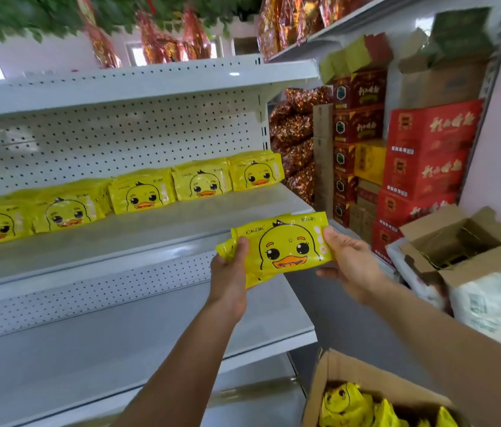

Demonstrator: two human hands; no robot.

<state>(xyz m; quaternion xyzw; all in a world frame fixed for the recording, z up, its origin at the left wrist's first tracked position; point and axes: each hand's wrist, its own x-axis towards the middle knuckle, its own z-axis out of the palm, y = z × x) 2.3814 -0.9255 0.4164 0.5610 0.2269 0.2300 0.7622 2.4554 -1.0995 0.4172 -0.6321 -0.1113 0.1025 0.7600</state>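
Holding a yellow duck-face wipes pack (pixel 283 245) in mid-air, just in front of the middle shelf (pixel 181 217) near its right end. Pinching the pack's left edge with the left hand (pixel 230 272), thumb pressed on the front, other fingers hidden behind. Pinching its right edge with the right hand (pixel 350 260), thumb on top, fingers curled underneath. Possibly gripping a second pack behind the first; hard to tell. Risking a slip of glossy film out of such edge-only pinches, and a drop onto the lower shelf (pixel 119 349) or into the near cardboard box (pixel 335 374) of more packs. Risking also a knock against the far row of duck packs (pixel 141 195) on setting down, toppling the leaning ones. Working at white metal shelving with a pegboard back (pixel 119 134); farther right, stacked red cartons (pixel 427 149) and an open brown carton (pixel 458 241) against a pale wall; overhead, red foil bags and green leaves
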